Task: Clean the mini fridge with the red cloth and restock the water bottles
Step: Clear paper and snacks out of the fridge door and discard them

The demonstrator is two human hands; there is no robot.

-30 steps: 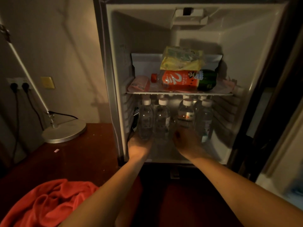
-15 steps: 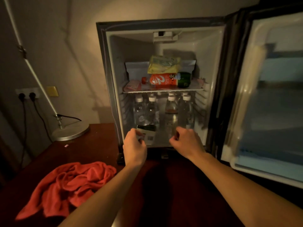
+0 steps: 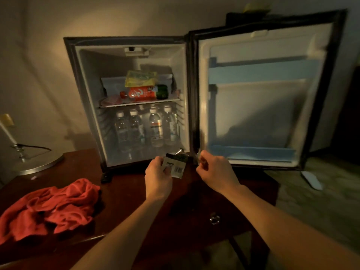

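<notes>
While the mini fridge (image 3: 128, 106) stands with its door (image 3: 259, 98) swung wide to the right, the person's left hand (image 3: 158, 177) pinches a small dark packet (image 3: 175, 165) with a barcode, just in front of the fridge's bottom edge. The right hand (image 3: 215, 171) is curled, fingers bent inward near the lower hinge corner; it may hold something small and shiny, but too blurred to tell. Water bottles (image 3: 145, 129) stand upright in a row on the fridge floor below the shelf (image 3: 140, 103), so restocking looks mostly or fully done. An orange-labelled bottle (image 3: 142, 93) lies on its side on the shelf with a yellow pack (image 3: 141, 78) on top. The red cloth (image 3: 48, 207) lies crumpled on the dark wooden table (image 3: 124, 191), well left of both hands, nobody touching it. Probably left: deal with the packet, maybe a last wipe, close the door. Whether the interior is already wiped can't be judged in this dim light. A lamp base (image 3: 37, 162) sits at far left.
</notes>
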